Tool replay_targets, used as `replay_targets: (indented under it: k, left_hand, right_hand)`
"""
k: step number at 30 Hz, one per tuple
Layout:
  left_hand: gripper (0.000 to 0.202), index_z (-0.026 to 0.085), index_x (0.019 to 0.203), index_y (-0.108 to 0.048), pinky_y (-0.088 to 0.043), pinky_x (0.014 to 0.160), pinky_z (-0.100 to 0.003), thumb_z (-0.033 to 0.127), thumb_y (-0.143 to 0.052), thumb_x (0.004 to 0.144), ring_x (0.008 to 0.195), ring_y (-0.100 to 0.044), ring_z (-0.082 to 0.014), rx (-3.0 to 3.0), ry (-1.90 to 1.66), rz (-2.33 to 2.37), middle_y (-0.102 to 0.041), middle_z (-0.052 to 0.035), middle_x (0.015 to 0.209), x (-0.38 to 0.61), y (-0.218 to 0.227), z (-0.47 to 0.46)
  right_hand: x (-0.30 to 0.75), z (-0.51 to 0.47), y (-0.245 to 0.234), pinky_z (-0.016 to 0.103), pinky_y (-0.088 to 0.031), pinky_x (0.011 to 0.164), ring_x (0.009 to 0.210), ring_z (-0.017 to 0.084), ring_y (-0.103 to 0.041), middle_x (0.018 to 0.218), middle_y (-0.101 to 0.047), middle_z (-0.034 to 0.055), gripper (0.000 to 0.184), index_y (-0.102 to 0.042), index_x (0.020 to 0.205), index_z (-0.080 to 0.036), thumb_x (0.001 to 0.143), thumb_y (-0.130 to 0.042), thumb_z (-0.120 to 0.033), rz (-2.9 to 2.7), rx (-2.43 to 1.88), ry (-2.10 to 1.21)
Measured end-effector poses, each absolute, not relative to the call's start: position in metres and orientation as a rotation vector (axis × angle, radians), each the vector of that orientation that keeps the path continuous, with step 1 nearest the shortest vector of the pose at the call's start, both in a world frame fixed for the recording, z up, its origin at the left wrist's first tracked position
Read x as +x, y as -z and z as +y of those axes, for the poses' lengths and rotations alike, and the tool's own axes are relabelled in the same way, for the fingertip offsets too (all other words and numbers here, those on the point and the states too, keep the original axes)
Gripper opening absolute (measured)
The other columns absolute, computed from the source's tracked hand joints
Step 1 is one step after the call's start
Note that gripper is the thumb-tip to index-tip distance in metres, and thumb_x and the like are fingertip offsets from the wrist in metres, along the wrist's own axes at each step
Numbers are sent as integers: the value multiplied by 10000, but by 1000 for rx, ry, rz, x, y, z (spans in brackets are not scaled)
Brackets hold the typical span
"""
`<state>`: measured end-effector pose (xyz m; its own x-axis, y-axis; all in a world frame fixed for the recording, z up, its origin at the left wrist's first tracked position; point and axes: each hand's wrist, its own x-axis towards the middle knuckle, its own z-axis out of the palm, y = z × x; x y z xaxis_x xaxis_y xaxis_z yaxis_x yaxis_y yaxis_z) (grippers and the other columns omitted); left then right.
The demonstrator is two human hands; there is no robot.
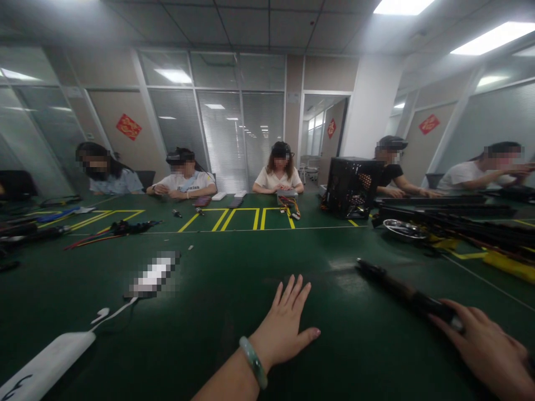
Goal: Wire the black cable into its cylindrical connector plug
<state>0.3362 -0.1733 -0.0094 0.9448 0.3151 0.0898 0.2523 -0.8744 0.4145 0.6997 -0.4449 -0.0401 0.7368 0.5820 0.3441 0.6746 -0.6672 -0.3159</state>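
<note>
Here, left hand (pixel 286 320) palm down, fingers spread, right hand (pixel 487 345) gripping a dark tool (pixel 401 292), long axis slanting, tip pointing forward-left from its fingers.

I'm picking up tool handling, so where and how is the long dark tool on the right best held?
Probably by the near end of the long dark tool, coming from the right, as the right hand does. The tool is straight and slim, and its narrower tip points away and leftward, leaving the near end toward that hand.
</note>
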Motion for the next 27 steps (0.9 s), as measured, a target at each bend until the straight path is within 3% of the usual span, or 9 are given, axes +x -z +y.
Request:
replay_targets:
  k: [4,7,11,14,19,21,24,27]
  left_hand:
    - [802,291,1487,27,-73,1155,-517,576,-439,900,1420,47,-266,2746,-433,406,75,-1,1554,337,-5,-183]
    - [688,292,1488,-71,-90,1164,-474,517,-414,935,1426,-13,-234,2778,-554,378,-34,0,1560,336,-12,-187]
    - [591,258,1476,-186,-132,1156,-467,476,-375,959,1416,-126,-237,2774,-608,451,-191,-26,1537,334,-9,-182]
    - [560,236,1472,-207,-183,1145,-445,472,-317,975,1396,-209,-228,2732,-607,588,-262,-43,1513,333,-4,-173]
    - [541,234,1472,-192,-271,1113,-374,460,-277,988,1374,-266,-197,2684,-643,655,-242,-38,1522,332,-4,-169]
    - [539,228,1471,-198,-286,1101,-376,438,-301,985,1364,-288,-204,2667,-677,632,-220,-46,1528,333,-6,-170]
    - [495,235,1425,-323,-284,1094,-403,427,-354,970,1332,-345,-217,2679,-669,557,-338,-45,1479,335,-3,-171]
    - [430,262,1324,-467,-285,1080,-422,388,-492,914,1272,-416,-226,2726,-608,505,-461,-30,1394,337,3,-170]
  right_hand:
    - [612,-373,39,514,-357,851,1067,339,-534,1175,-575,105,412,-533,1213,-323,837,-487,-486,-1308,-2383,156]
    - [542,-316,31,451,-354,903,1084,286,-519,1172,-571,59,378,-512,1228,-319,851,-516,-347,-1538,-2212,93]
    - [484,-259,30,421,-301,997,1182,261,-459,1338,-472,80,534,-437,1329,-266,814,-474,-130,-1768,-2048,-8]
    - [467,-238,31,457,-256,1041,1241,280,-407,1400,-404,106,566,-398,1368,-224,814,-448,-116,-1820,-1993,-50]
    - [475,-243,14,372,-321,1037,1251,221,-406,1388,-388,89,599,-325,1394,-218,816,-479,-182,-1751,-1855,-89]
    - [488,-253,4,374,-349,1009,1200,238,-454,1315,-450,93,512,-408,1325,-213,824,-510,-245,-1693,-1906,-52]
    - [507,-266,-6,358,-437,798,902,252,-593,986,-600,85,236,-606,968,-191,820,-564,-370,-1681,-2148,-111]
    - [515,-273,-6,298,-387,590,686,217,-593,798,-619,52,219,-610,745,-198,776,-626,-414,-1719,-2308,-283]
